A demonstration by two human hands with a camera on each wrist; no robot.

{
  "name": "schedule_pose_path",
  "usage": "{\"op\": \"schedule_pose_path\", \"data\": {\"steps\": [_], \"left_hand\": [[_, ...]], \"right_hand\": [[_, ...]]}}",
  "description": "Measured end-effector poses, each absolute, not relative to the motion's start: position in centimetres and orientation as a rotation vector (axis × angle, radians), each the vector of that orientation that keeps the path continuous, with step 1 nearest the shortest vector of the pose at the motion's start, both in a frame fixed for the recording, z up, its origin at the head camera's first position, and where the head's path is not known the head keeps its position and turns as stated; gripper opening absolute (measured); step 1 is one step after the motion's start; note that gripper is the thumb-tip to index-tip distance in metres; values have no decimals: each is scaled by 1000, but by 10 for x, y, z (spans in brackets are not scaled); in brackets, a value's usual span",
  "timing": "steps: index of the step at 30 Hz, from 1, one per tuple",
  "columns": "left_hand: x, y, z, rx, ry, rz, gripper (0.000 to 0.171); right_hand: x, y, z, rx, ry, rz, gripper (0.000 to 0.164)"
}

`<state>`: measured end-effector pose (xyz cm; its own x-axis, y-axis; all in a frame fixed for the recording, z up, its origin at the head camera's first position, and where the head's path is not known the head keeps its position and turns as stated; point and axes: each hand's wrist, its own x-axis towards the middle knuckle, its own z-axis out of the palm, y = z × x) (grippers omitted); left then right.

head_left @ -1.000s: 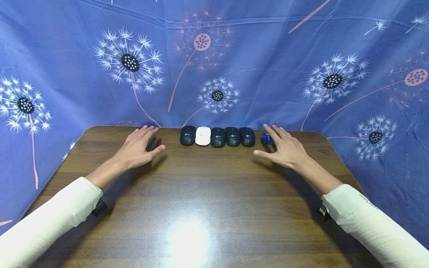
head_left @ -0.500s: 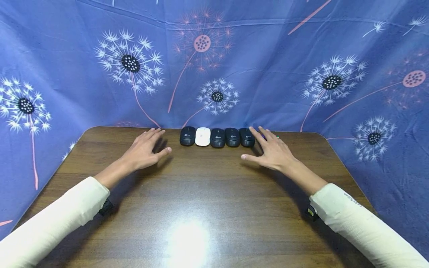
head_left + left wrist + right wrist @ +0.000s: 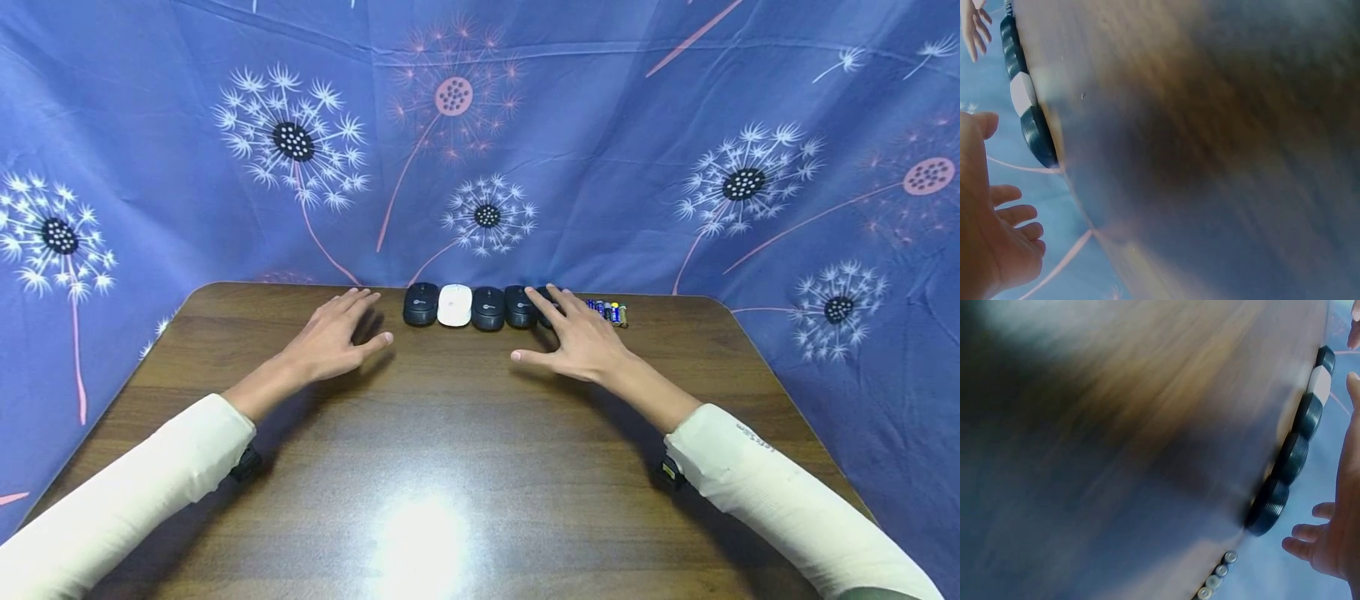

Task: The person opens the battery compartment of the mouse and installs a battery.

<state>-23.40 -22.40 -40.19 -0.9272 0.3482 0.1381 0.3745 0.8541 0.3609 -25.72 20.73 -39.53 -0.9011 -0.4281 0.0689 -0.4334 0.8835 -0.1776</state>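
Note:
A row of computer mice stands along the table's far edge: one white mouse (image 3: pixel 454 305) among several black mice (image 3: pixel 421 304). My right hand (image 3: pixel 585 340) hovers with spread fingers in front of the right end of the row, partly hiding the last black mouse. In the right wrist view, space shows between this hand and the mice. My left hand (image 3: pixel 330 337), fingers extended and thumb apart, is held left of the row and holds nothing. Right of the mice lies a small group of batteries (image 3: pixel 1221 570), blue and yellow in the head view.
The brown wooden table (image 3: pixel 465 417) has rounded far corners and a bright light reflection near the front. Behind it hangs a blue cloth (image 3: pixel 600 167) with dandelion prints. Dark wrist devices (image 3: pixel 670 472) sit under the pale sleeves (image 3: pixel 780 483).
My right hand has moved left, from over the batteries to the right-end mice, so the batteries show again. My left hand has shifted slightly right, towards the row. The mice have not moved.

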Motion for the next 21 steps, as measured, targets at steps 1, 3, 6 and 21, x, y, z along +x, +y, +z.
{"op": "schedule_pose_path", "data": {"steps": [1, 3, 6, 21], "left_hand": [[-234, -224, -402, -579, -2959, -598, 85], [-234, -223, -403, -580, -2959, -602, 85], [-234, -222, -404, -583, -2968, -601, 86], [-238, -221, -411, -601, -2975, -619, 86]], "right_hand": [[-257, 205, -395, 694, -3025, 294, 117], [-257, 199, -394, 699, -3029, 295, 117], [-256, 192, -395, 710, -3030, 288, 117], [-262, 153, -402, 819, -3028, 316, 115]]}}
